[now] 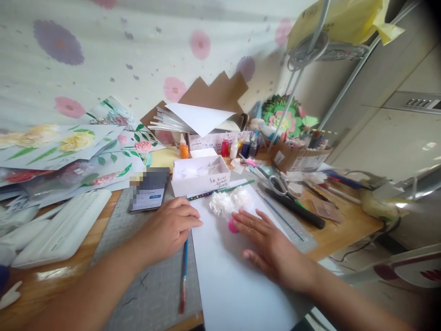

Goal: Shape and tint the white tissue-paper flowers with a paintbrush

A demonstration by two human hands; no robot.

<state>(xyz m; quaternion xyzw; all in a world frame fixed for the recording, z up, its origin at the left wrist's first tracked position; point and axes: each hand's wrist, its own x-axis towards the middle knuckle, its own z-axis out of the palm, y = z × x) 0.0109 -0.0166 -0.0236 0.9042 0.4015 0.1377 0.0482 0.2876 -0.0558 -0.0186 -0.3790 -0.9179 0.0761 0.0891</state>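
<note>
While the right hand [272,246] lies flat and open on the sheet [227,280], fingers spread toward ten o'clock, nothing is gripped by it; the paper is only pressed down. The left hand [168,230] is rested at the sheet's nine o'clock edge, knuckles up and fingers loosely curled. Whether anything is pinched beneath it cannot be told. A brush [183,276] runs out from under it toward six o'clock, across the mat [151,285].

The sheet is laid on the mat in front of the person, its far end reaching the box [200,177] at twelve o'clock. It is judged light, thin and limp. It would be creased easily if lifted by one corner, so it is better taken by two opposite edges or slid flat.

A white tuft [230,202] sits on the sheet at its far end, just beyond the right fingertips. It appears to be crumpled tissue and is judged very light, soft and easily crushed. A light hold at its base would suit it better than a squeeze on the petals.

A small pink piece [233,226] is seen touching the right forefinger, between hand and tuft. Its make cannot be told.

A phone [149,189] lies at eleven o'clock of the left hand, and scissors [279,184] at one o'clock of the right.
</note>
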